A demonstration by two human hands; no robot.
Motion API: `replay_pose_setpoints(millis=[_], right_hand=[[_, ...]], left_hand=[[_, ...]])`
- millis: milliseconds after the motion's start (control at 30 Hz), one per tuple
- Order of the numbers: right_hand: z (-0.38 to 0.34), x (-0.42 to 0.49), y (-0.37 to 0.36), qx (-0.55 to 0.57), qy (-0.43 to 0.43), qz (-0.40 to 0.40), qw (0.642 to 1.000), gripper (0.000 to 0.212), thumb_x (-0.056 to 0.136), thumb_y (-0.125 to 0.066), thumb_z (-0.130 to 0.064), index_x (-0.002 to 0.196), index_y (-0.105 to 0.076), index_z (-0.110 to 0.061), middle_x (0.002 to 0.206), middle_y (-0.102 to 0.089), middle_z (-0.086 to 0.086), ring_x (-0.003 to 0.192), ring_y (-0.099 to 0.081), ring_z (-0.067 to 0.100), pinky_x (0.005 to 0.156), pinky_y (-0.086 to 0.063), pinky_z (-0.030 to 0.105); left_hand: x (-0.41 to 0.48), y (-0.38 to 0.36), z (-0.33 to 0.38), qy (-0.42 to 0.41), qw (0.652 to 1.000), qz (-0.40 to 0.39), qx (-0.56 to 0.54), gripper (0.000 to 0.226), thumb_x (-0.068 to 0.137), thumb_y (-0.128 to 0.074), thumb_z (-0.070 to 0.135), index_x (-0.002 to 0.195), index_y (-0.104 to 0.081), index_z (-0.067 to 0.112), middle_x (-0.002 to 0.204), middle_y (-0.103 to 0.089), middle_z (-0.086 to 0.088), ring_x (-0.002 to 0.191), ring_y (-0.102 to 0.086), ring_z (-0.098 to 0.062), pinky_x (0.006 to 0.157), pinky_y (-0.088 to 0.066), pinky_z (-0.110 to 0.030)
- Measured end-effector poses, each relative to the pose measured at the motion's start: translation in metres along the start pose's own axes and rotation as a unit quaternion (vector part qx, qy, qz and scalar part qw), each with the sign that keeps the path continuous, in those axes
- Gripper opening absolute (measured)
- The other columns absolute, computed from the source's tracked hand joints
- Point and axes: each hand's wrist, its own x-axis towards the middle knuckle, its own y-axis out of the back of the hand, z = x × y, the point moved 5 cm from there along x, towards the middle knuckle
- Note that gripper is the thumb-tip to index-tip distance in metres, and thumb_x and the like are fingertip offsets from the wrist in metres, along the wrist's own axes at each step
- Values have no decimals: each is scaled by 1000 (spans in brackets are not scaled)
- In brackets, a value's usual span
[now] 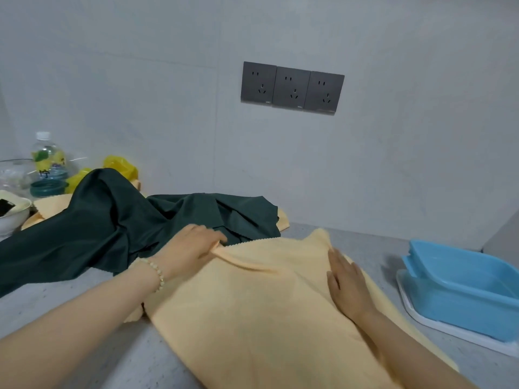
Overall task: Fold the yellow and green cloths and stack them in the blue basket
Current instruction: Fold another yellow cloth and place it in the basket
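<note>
A pale yellow cloth (252, 310) lies spread on the grey counter in front of me. My left hand (191, 245) pinches its far left edge, lifting a small fold. My right hand (346, 282) lies flat with straight fingers on the cloth's right side. Behind it a dark green cloth (112, 226) sits crumpled, partly over another yellow cloth (47, 206). The blue basket (460, 287) stands on a white tray at the right and holds nothing.
At the back left stand a water bottle (47, 161), a yellow plastic bag (120, 167), a glass bowl (14, 172) and a white bowl (11, 214). Wall sockets (292, 87) sit above the counter. The wall closes the far side.
</note>
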Motion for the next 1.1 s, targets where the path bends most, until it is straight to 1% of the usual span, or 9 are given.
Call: replay_pose_setpoints(millis=[100, 200, 300, 400, 533, 633, 867, 1000, 1100], right_hand=[[5, 13, 26, 5, -45, 121, 992, 62, 98, -35, -21, 152, -6, -13, 160, -6, -1, 146, -6, 12, 118, 3, 32], [17, 40, 35, 1, -123, 93, 988, 70, 97, -39, -25, 151, 1, -8, 160, 7, 1, 147, -4, 16, 119, 1, 36], [36, 54, 29, 24, -218, -8, 976, 76, 96, -43, -31, 151, 3, -4, 159, 14, 6, 145, -15, 27, 117, -18, 39], [48, 52, 21, -17, -255, -80, 963, 77, 96, -42, -38, 150, 0, -2, 157, 17, 17, 147, -1, 31, 118, -15, 36], [22, 36, 37, -1, -134, -91, 987, 60, 98, -43, -38, 150, -21, -15, 160, 0, 11, 148, 0, 25, 118, -12, 32], [-1, -1, 66, 113, -38, -38, 992, 44, 99, -46, -31, 142, -40, -22, 157, -22, -1, 146, -14, 14, 115, -13, 25], [-46, -124, 111, 229, 72, 23, 970, 33, 91, -50, -36, 122, -57, -30, 136, -46, -18, 128, -37, -8, 107, -25, 11], [-58, -179, 101, 175, 124, -110, 971, 46, 88, -49, -59, 130, -47, -40, 145, -36, -22, 133, -29, -9, 113, -24, 19], [-63, -207, 82, 35, 178, -203, 962, 76, 76, -44, -77, 141, -14, -51, 153, -3, -28, 140, 4, -11, 117, -1, 17]], left_hand=[[37, 33, -3, 45, 993, 107, -31, 35, 95, -53, 26, 129, -51, 30, 112, -60, 10, 107, -54, -15, 94, -33, -27], [73, 50, 16, 210, 964, 134, -96, 66, 93, -53, 18, 150, -20, 16, 145, -35, -7, 137, -27, -27, 113, -16, -34], [76, 22, 81, 187, 974, 29, -122, 74, 95, -49, 40, 152, -9, 17, 155, -21, -5, 143, -14, -24, 118, -10, -36], [34, -30, 142, 141, 969, -140, -146, 69, 93, -29, 63, 151, -15, 27, 155, -21, -1, 142, -15, -26, 116, -9, -44], [-17, -77, 147, 167, 943, -268, -103, 79, 85, -10, 77, 151, 4, 36, 161, 7, 4, 146, 10, -32, 112, 12, -55], [-26, -85, 131, 133, 961, -236, -55, 73, 89, -13, 73, 150, 9, 40, 158, 20, 9, 144, 22, -25, 112, 20, -51], [-18, -58, 88, 38, 994, -101, 30, 61, 96, -27, 60, 151, -9, 40, 161, -1, 5, 148, 4, -20, 117, 10, -40], [-45, -34, 125, 35, 993, 15, -111, 51, 97, -42, 49, 145, -35, 33, 150, -35, 4, 139, -26, -16, 114, -10, -28], [-76, -26, 150, 79, 977, -3, -200, 54, 97, -27, 54, 147, -30, 33, 152, -29, 9, 140, -19, -10, 113, -5, -21]])
